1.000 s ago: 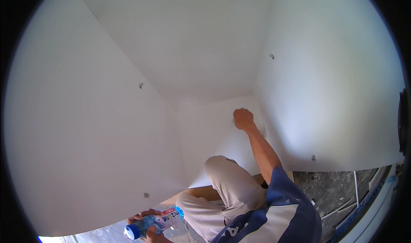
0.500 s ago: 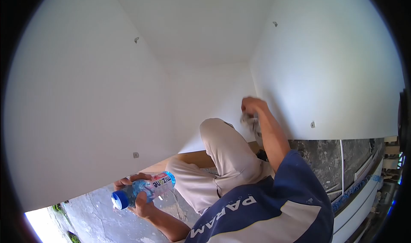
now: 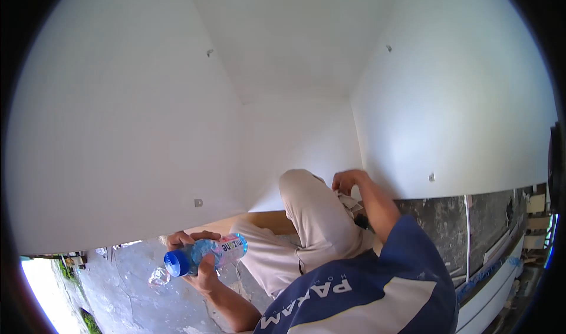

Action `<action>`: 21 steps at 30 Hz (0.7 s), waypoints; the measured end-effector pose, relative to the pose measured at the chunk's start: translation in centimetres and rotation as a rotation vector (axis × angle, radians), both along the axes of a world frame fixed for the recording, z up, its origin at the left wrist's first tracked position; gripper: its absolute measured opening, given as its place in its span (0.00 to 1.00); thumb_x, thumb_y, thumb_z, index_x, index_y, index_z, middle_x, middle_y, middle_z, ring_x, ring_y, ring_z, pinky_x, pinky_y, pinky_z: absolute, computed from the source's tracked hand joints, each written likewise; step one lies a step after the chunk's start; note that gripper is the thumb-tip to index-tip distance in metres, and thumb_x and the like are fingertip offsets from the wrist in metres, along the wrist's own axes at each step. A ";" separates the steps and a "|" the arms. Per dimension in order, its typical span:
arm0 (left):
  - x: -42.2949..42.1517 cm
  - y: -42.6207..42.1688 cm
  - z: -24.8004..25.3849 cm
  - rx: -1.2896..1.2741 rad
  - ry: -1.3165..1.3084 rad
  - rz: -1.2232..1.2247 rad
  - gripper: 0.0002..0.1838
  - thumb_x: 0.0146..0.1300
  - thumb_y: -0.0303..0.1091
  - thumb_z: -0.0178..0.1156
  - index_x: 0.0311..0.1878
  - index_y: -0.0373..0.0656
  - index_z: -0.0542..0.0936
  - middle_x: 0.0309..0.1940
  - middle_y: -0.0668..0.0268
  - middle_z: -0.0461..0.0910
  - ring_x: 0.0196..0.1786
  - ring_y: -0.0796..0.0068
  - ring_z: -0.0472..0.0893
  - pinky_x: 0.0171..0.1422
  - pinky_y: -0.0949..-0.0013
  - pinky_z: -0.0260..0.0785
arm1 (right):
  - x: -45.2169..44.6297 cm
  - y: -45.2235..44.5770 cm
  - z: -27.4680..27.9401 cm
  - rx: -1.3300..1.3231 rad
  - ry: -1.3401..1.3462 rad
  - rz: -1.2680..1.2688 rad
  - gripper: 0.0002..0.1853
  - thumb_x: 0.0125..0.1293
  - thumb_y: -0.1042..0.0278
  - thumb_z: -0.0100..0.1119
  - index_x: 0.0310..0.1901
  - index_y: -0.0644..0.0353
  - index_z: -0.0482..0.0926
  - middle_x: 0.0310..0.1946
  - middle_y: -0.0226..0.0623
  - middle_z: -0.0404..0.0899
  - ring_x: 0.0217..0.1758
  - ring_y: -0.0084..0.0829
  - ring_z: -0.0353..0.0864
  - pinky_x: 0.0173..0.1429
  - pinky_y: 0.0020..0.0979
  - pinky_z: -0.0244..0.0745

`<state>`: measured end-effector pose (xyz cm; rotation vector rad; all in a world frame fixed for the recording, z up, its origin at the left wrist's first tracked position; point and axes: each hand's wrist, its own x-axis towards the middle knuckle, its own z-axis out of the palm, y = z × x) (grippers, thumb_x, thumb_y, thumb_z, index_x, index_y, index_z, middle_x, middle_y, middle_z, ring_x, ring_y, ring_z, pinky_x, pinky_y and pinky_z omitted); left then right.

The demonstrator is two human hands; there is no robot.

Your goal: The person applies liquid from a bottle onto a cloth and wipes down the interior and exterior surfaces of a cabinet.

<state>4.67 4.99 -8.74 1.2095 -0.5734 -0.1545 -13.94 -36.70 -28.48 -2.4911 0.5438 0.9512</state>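
Held low at the left: a mizone bottle, lying aslant above the floor, just below the bottom edge of the left panel. Blue cap toward the lower left, base end close to the pale trousers; touching or just apart, impossible to tell. Clamped around the cap-end half by the left hand, thumb across the near side, other fingers over the far side. Best gripped firmly without squeezing, to avoid denting the plastic, probably thin. Safer tipped cap-up than aslant, with no way of telling from here how tightly closed.

Over to the right, beside the raised knee: the right hand, bent down at the wrist, fingers apparently closed on a crumpled cloth, fingertips partly hidden. For good control, bunch the cloth well into the fingers and tuck loose folds clear of the trousers.

Farther out: white right panel and white back panel, with small metal fittings low on the left side and right side, plus two higher up. Swing both forearms wide of these to avoid snagging. Near the bottle, on the floor, a clear plastic scrap; at the far right, a white pole.
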 end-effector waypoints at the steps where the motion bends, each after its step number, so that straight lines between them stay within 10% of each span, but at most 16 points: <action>1: 0.3 0.4 -0.1 0.062 -0.025 -0.014 0.32 0.47 0.36 0.75 0.50 0.36 0.68 0.35 0.60 0.75 0.34 0.55 0.88 0.41 0.59 0.83 | 0.8 -1.9 0.5 0.060 -0.140 -0.100 0.23 0.43 0.80 0.64 0.46 0.61 0.86 0.43 0.39 0.88 0.47 0.35 0.84 0.57 0.36 0.76; 3: 0.2 1.0 -0.4 0.116 -0.008 0.015 0.32 0.46 0.38 0.76 0.51 0.37 0.69 0.38 0.61 0.74 0.35 0.55 0.88 0.40 0.60 0.83 | -0.8 -1.0 -1.9 0.280 -0.357 -0.326 0.20 0.43 0.82 0.62 0.42 0.64 0.85 0.36 0.37 0.87 0.40 0.34 0.83 0.50 0.36 0.78; 10: 0.4 0.6 -0.3 0.077 0.040 0.019 0.31 0.45 0.35 0.74 0.50 0.37 0.68 0.32 0.52 0.83 0.36 0.54 0.88 0.44 0.60 0.81 | 7.6 -6.7 21.4 -0.506 -2.187 -0.916 0.10 0.66 0.81 0.65 0.47 0.69 0.77 0.42 0.43 0.84 0.42 0.30 0.81 0.50 0.28 0.74; 12: 0.6 1.0 -1.1 0.070 0.049 -0.013 0.34 0.43 0.37 0.77 0.51 0.39 0.69 0.47 0.58 0.74 0.37 0.54 0.88 0.44 0.59 0.84 | 11.2 -7.8 12.6 -0.721 -2.220 -0.981 0.11 0.66 0.81 0.62 0.49 0.70 0.76 0.45 0.49 0.82 0.47 0.42 0.82 0.54 0.37 0.77; 14: 0.4 1.0 -1.0 0.074 0.043 0.010 0.33 0.44 0.38 0.76 0.51 0.39 0.69 0.41 0.57 0.77 0.36 0.55 0.88 0.43 0.60 0.84 | 12.6 -7.2 -6.6 -0.135 -0.863 -0.663 0.13 0.55 0.77 0.64 0.44 0.67 0.80 0.42 0.48 0.85 0.49 0.41 0.83 0.54 0.44 0.76; 15: 0.1 1.1 -1.1 0.070 0.055 0.001 0.33 0.45 0.38 0.76 0.50 0.39 0.69 0.39 0.56 0.78 0.36 0.54 0.88 0.43 0.60 0.83 | 11.2 -2.1 -4.5 0.278 -0.261 -0.002 0.12 0.50 0.72 0.67 0.38 0.65 0.83 0.36 0.44 0.86 0.47 0.38 0.83 0.52 0.40 0.76; 21: 0.3 0.6 -0.2 0.071 0.074 0.029 0.28 0.38 0.28 0.70 0.46 0.37 0.70 0.31 0.50 0.84 0.36 0.53 0.89 0.46 0.58 0.81 | 12.6 -2.4 4.8 0.442 -0.854 -0.354 0.10 0.50 0.82 0.68 0.37 0.66 0.81 0.29 0.35 0.82 0.36 0.24 0.77 0.45 0.30 0.74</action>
